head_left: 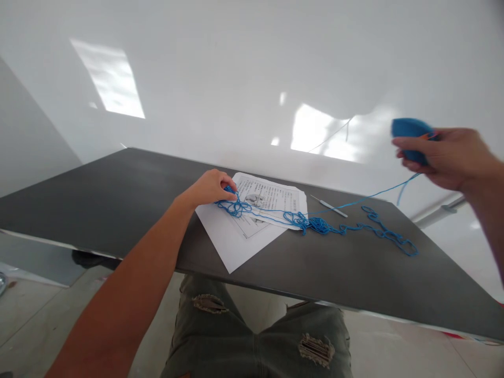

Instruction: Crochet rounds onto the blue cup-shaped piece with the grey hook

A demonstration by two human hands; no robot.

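Observation:
My left hand (216, 187) rests over the printed sheets (271, 191), its fingers closed on a bunch of tangled blue yarn (237, 208). More of the yarn lies knotted near the right edge of the paper and trails off in loops across the table. Raised in the air at the right, my right hand (449, 157) grips a blue piece (411, 128) with a bit of orange at its side, perhaps a ball of yarn; motion blurs it. A strand runs from below this hand down to the tangle. A thin crochet hook (328, 206) lies beside the paper.
The dark grey table (98, 210) stands against a white wall (220, 79) with patches of sunlight on it. My legs in ripped trousers (255, 346) are under its front edge. A grey pipe (441, 212) is beyond the right edge.

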